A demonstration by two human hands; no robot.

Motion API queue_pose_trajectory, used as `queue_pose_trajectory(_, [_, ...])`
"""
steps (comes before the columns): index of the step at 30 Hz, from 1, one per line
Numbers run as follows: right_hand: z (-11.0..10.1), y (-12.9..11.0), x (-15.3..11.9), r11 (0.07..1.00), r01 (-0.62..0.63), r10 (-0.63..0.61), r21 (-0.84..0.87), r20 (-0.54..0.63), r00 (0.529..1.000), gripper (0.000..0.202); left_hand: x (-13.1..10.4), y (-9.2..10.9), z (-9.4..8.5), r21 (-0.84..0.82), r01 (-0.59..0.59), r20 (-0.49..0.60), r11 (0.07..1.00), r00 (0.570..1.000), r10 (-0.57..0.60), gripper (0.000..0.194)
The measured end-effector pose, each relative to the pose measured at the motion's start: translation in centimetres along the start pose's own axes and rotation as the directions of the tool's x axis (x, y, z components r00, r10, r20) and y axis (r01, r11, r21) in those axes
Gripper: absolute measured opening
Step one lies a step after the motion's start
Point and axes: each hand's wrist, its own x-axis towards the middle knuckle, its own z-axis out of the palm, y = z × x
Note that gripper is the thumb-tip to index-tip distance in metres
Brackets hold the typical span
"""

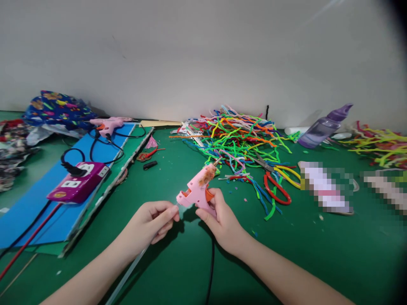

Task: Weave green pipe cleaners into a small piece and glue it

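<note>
My right hand (pixel 222 220) is wrapped round the handle of a pink glue gun (pixel 197 185), its fingers by the orange trigger. The gun's metal nozzle points up and away, and brown residue stains the barrel near it. A translucent glue stick (pixel 129 271) is pinched in my left hand (pixel 160 220), right behind the gun's rear opening. The stick's long end trails down under my left wrist. From below the gun's handle a black cord (pixel 210 271) runs toward the near edge of the picture.
A heap of coloured pipe cleaners (pixel 235 135) lies ahead, with red-and-yellow scissors (pixel 278 182) beside it. At left, a purple power strip (pixel 79 183) and another pink glue gun (pixel 107 125) rest on a blue board (pixel 38 212). A purple bottle (pixel 322 127) leans at right.
</note>
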Motion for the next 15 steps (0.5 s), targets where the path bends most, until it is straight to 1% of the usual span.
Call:
queue_pose_trajectory(4, [0.0, -0.2, 0.0, 0.998, -0.024, 0.023, -0.058, -0.009, 1.000, 0.030, 0.0, -0.1, 0.0, 0.080, 0.017, -0.047, 0.997, 0.999, -0.013, 0.046])
queue_pose_trajectory(9, [0.0, -0.8, 0.1, 0.982, -0.058, 0.055, -0.181, -0.024, 0.998, 0.031, 0.1, 0.1, 0.2, 0.211, 0.025, -0.106, 0.977, 0.994, -0.002, 0.046])
queue_pose_trajectory(12, [0.0, -1.2, 0.2, 0.972, -0.076, 0.072, -0.223, -0.026, 0.997, 0.027, 0.2, 0.3, 0.4, 0.295, 0.027, -0.122, 0.955, 0.993, 0.009, 0.046])
queue_pose_trajectory(15, [0.1, -1.4, 0.4, 0.964, -0.087, 0.080, -0.250, -0.037, 0.996, 0.023, 0.2, 0.4, 0.5, 0.342, 0.023, -0.122, 0.939, 0.992, 0.020, 0.046])
